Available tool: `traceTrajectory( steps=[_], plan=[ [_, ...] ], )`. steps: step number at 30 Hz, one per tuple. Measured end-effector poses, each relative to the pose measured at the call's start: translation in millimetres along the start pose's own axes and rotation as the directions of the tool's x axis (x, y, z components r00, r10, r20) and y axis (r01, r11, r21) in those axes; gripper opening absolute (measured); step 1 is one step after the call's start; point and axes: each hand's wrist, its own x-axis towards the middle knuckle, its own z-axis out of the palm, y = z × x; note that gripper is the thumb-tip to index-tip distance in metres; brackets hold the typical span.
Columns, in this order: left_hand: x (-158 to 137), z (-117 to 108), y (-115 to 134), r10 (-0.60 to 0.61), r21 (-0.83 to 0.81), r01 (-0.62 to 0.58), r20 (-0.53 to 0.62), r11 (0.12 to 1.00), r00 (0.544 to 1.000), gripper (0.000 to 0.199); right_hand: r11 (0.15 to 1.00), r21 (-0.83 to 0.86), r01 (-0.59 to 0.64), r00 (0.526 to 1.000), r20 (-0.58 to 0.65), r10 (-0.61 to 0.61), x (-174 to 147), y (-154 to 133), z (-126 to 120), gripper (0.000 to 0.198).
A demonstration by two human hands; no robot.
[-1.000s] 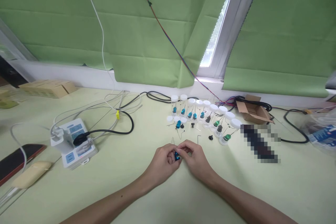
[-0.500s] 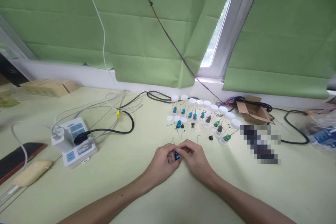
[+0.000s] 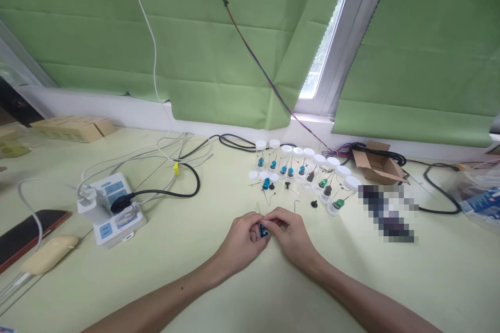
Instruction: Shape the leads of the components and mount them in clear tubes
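Note:
My left hand (image 3: pixel 244 237) is closed around a small shiny blue part (image 3: pixel 263 230), mostly covered by the fingers. My right hand (image 3: pixel 291 234) meets it from the other side, thumb and forefinger pinched at the top of the same part. A thin metal wire (image 3: pixel 257 207) sticks up just behind the left fingers. Beyond the hands lie another shiny blue part (image 3: pixel 266 183), a bent wire (image 3: pixel 269 197), a small L-shaped metal key (image 3: pixel 296 204) and a black knob-like piece (image 3: pixel 314 204). What exactly the fingertips press on is hidden.
A curved row of clear vials with white caps (image 3: pixel 342 171) holds blue, green and dark parts on rods. To the left stands a white power strip (image 3: pixel 117 208) with plugs and cables. An open cardboard box (image 3: pixel 378 164) and a plastic bag (image 3: pixel 478 197) are at the right.
Both hands stay together on the blue part with almost the same grip. The view has shifted very slightly; nothing on the table has visibly moved.

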Motion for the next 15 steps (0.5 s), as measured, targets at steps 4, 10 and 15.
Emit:
traceTrajectory(
  steps=[4, 10, 15],
  plan=[
    [-0.3, 0.3, -0.5, 0.003, 0.016, -0.003, -0.002, 1.000, 1.000, 0.007, 1.000, 0.002, 0.000, 1.000, 0.003, 0.000, 0.8, -0.2, 0.3, 0.012],
    [0.6, 0.7, 0.3, 0.014, 0.023, -0.014, -0.012, 1.000, 1.000, 0.006, 1.000, 0.018, -0.020, 1.000, -0.004, 0.020, 1.5, 0.9, 0.8, 0.012],
    [0.7, 1.2, 1.0, 0.008, 0.020, -0.008, -0.015, 1.000, 1.000, 0.008, 0.999, 0.031, -0.039, 0.999, -0.012, 0.039, 0.9, -0.3, 0.4, 0.011]
  ],
)
